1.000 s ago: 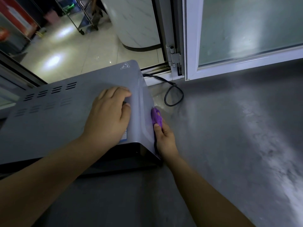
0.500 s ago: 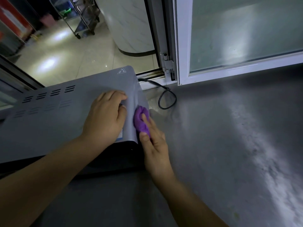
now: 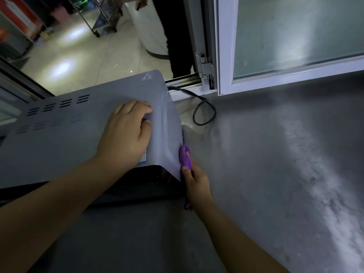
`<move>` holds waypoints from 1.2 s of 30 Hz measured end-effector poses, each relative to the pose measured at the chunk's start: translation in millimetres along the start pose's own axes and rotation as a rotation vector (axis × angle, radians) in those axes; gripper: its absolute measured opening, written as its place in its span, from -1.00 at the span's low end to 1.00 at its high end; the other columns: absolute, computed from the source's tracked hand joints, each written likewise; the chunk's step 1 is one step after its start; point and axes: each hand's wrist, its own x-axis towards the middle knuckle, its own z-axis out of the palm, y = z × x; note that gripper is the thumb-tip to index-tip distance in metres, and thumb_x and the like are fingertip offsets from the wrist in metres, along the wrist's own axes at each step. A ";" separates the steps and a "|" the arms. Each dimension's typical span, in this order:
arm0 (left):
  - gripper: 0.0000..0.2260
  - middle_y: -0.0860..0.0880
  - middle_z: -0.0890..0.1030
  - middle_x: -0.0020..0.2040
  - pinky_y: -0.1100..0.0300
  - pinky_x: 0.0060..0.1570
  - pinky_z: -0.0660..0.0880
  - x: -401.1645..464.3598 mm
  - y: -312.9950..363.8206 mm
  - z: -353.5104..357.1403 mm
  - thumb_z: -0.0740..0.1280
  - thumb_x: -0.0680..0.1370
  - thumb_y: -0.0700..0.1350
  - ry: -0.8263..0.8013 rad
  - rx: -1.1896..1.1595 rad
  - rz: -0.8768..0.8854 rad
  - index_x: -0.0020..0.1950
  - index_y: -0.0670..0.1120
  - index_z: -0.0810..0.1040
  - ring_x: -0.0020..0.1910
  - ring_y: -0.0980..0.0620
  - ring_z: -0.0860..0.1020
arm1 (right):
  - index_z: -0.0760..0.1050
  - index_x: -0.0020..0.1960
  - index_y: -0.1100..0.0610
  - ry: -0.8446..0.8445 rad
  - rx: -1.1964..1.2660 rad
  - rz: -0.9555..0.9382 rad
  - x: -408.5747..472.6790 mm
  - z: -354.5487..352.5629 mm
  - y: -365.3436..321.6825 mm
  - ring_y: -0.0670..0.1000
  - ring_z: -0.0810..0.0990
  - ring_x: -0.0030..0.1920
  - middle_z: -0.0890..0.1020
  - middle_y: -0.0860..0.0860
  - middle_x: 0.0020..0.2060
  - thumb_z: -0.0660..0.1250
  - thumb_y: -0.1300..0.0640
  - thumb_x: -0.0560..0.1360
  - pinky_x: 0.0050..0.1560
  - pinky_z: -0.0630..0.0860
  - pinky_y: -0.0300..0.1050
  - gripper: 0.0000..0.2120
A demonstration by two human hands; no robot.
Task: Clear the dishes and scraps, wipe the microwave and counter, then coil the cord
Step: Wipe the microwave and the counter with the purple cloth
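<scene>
A grey microwave (image 3: pixel 74 134) stands on the grey counter (image 3: pixel 275 184) at the left, its vented top toward me. My left hand (image 3: pixel 126 134) rests flat on the top near the right edge. My right hand (image 3: pixel 197 186) grips a purple cloth (image 3: pixel 185 156) and presses it against the microwave's right side, low and near the front corner. The black cord (image 3: pixel 204 113) runs from behind the microwave and loops on the counter by the window sill.
A white-framed window (image 3: pixel 224 56) stands open behind the counter, with frosted glass to the right. Through the opening I see a tiled floor, a metal cart (image 3: pixel 104 18) and a person in dark clothes (image 3: pixel 177 36) close to the sill.
My right hand has slid the purple cloth from the top right edge down onto the microwave's right side. A person has come into view behind the window opening. My left hand stays put.
</scene>
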 end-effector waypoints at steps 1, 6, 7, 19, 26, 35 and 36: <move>-0.74 -0.10 0.54 0.15 0.10 0.14 0.32 -0.1 -0.3 0.1 0.13 0.50 -0.23 0.002 -0.002 0.000 0.13 -0.19 0.51 0.13 -0.07 0.42 | 0.42 0.36 0.07 0.004 -0.021 0.051 4.9 -2.7 0.5 0.02 0.50 0.22 0.56 0.02 0.22 0.19 0.11 0.59 0.27 0.42 -0.06 -0.65; -0.77 -0.10 0.54 0.16 0.07 0.17 0.33 -0.2 1.0 -1.4 0.17 0.51 -0.28 0.014 -0.016 -0.001 0.12 -0.21 0.51 0.14 -0.10 0.43 | 0.54 0.15 0.07 -0.017 0.030 0.213 7.0 -9.2 -15.4 0.14 0.59 -0.04 0.60 0.05 -0.12 0.19 0.02 0.58 -0.03 0.56 0.01 -0.75; -0.78 -0.11 0.54 0.16 0.07 0.18 0.33 -0.3 1.6 -2.0 0.18 0.51 -0.29 0.017 -0.016 -0.005 0.12 -0.21 0.52 0.14 -0.10 0.43 | 0.54 0.16 0.08 -0.008 0.043 0.197 1.0 -8.4 -20.4 0.16 0.60 -0.02 0.61 0.07 -0.07 0.19 0.01 0.58 0.02 0.56 0.12 -0.74; -0.78 -0.16 0.55 0.13 0.02 0.13 0.37 -1.4 5.5 -4.9 0.20 0.51 -0.30 0.022 0.021 -0.006 0.13 -0.23 0.52 0.11 -0.15 0.45 | 0.28 0.37 -0.16 -0.023 0.043 -0.432 -75.7 -10.0 -80.9 -0.44 0.24 0.26 0.27 -0.50 0.26 0.22 0.07 0.55 0.19 0.16 -0.60 -0.58; -0.77 -0.15 0.56 0.12 0.04 0.12 0.36 -1.3 3.4 -3.5 0.19 0.51 -0.30 0.041 0.020 0.005 0.12 -0.22 0.53 0.09 -0.13 0.46 | 0.27 0.37 -0.12 -0.028 -0.001 -0.350 -64.2 -10.6 -36.2 -0.35 0.27 0.32 0.34 -0.24 0.34 0.23 0.21 0.55 0.24 0.19 -0.56 -0.55; -0.76 -0.12 0.56 0.14 0.07 0.13 0.36 -0.5 3.5 -3.2 0.19 0.51 -0.30 0.051 0.002 -0.014 0.13 -0.20 0.53 0.12 -0.10 0.45 | 0.47 0.28 0.03 -0.050 -0.071 0.114 -24.5 -9.1 10.2 0.15 0.59 -0.01 0.60 0.04 -0.04 0.20 0.15 0.56 0.04 0.53 0.06 -0.70; -0.76 -0.12 0.56 0.14 0.08 0.14 0.36 -0.5 3.3 -3.3 0.19 0.51 -0.30 0.053 -0.002 -0.018 0.14 -0.20 0.53 0.12 -0.10 0.45 | 0.51 0.18 0.09 -0.047 -0.091 0.146 -20.3 -10.2 9.6 0.09 0.56 -0.11 0.56 0.07 -0.14 0.21 0.16 0.56 -0.05 0.49 -0.04 -0.77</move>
